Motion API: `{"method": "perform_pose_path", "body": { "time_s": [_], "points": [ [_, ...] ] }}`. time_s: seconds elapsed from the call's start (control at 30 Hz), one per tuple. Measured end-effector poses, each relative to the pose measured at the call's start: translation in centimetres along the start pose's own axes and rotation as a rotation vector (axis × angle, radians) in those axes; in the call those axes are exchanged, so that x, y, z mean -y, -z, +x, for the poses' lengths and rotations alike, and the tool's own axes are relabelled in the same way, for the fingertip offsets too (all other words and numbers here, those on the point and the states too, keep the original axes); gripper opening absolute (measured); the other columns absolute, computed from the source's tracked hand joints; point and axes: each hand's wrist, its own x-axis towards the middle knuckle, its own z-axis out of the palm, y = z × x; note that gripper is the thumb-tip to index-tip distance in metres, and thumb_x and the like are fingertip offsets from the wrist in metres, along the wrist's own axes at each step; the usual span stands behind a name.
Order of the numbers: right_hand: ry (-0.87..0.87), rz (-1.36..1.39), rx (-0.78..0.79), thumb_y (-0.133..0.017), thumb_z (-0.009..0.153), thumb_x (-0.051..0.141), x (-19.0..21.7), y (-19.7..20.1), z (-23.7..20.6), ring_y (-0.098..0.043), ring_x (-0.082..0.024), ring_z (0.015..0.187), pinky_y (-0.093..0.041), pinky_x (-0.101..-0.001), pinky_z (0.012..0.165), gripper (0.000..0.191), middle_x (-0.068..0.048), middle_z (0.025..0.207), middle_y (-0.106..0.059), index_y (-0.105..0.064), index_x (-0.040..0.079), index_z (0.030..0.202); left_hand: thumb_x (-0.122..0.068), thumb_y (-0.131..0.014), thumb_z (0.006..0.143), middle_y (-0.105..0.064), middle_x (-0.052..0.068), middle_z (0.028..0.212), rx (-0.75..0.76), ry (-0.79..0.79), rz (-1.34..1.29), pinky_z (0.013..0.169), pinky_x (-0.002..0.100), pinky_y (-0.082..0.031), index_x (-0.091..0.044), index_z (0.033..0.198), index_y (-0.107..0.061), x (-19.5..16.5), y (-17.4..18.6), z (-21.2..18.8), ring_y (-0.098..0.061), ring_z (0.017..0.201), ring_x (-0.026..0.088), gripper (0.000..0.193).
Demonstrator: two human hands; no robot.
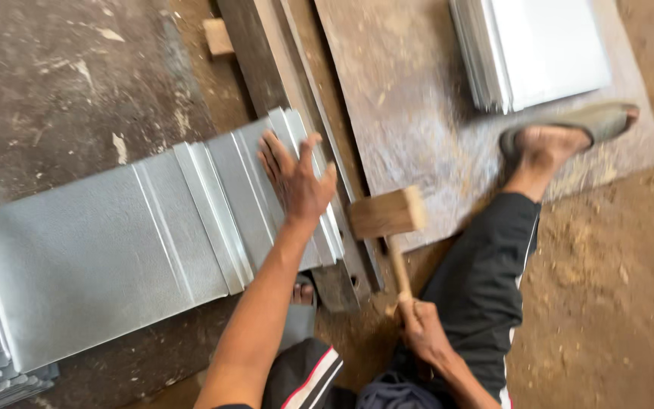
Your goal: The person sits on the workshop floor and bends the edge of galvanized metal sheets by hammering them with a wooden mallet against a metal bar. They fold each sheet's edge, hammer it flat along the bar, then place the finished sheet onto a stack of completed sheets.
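The left hand (297, 182) lies flat, fingers spread apart, on the folded end of a galvanised metal sheet (115, 250) stretching across the frame's left half. The right hand (421, 333), lower centre, has its fingers clamped round the handle of a wooden mallet (387, 213), whose head hovers just right of the sheet's edge, above a long steel bar (266, 68). A stack of sheets (531, 49) sits upper right.

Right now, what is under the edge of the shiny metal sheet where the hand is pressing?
A long metal rail runs under the metal sheet edge that the left hand presses flat. The sheet covers part of the rail and the floor below.
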Motion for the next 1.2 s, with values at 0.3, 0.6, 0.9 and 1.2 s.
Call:
{"method": "perform_pose_path", "body": {
  "time_s": [0.3, 0.6, 0.9, 1.2],
  "points": [
    [0.08, -0.117, -0.048, -0.047, 0.103, 0.043, 5.4, -2.8, 5.8, -0.053, -0.014, 0.048, -0.043, -0.0349, 0.046, 0.055, -0.005, 0.053, -0.054, -0.062, 0.001, 0.071, -0.001, -0.068, 0.07, -0.015, 0.047, 0.157, 0.049, 0.024, 0.095, 0.126, 0.06, -0.004, -0.009, 0.076, -0.071, -0.2, 0.1, -1.3, -0.014, 0.15, 0.062, 0.01],
    [0.594, 0.07, -0.221, -0.039, 0.11, 0.029, 18.9, -1.4, 5.0, -0.045, -0.009, 0.046, -0.036, -0.0261, 0.038, 0.042, 0.002, 0.058, -0.049, -0.057, 0.004, 0.082, -0.004, -0.065, 0.075, -0.015, 0.047, 0.156, 0.061, 0.026, 0.096, 0.125, 0.061, -0.003, -0.009, 0.069, -0.068, 0.4, -0.3, -1.3, -0.013, 0.15, 0.061, 0.009],
    [0.614, -0.159, -0.251, -0.04, 0.112, 0.021, 21.1, -2.3, 7.3, -0.047, -0.011, 0.046, -0.038, -0.0299, 0.042, 0.049, -0.005, 0.06, -0.049, -0.049, 0.005, 0.067, -0.003, -0.066, 0.075, -0.013, 0.046, 0.158, 0.104, 0.071, 0.123, 0.125, 0.059, -0.002, -0.009, 0.068, -0.07, -0.3, 0.2, -0.8, -0.011, 0.151, 0.061, 0.01],
    [0.577, -0.008, -0.187, -0.037, 0.113, 0.026, 18.1, -1.9, 6.6, -0.047, -0.012, 0.047, -0.038, -0.0285, 0.042, 0.052, -0.006, 0.056, -0.05, -0.052, 0.004, 0.069, -0.003, -0.065, 0.072, -0.013, 0.047, 0.157, 0.03, 0.005, 0.074, 0.124, 0.059, -0.004, -0.007, 0.072, -0.07, 0.4, -0.4, -1.4, -0.013, 0.149, 0.062, 0.006]
  ]
}}
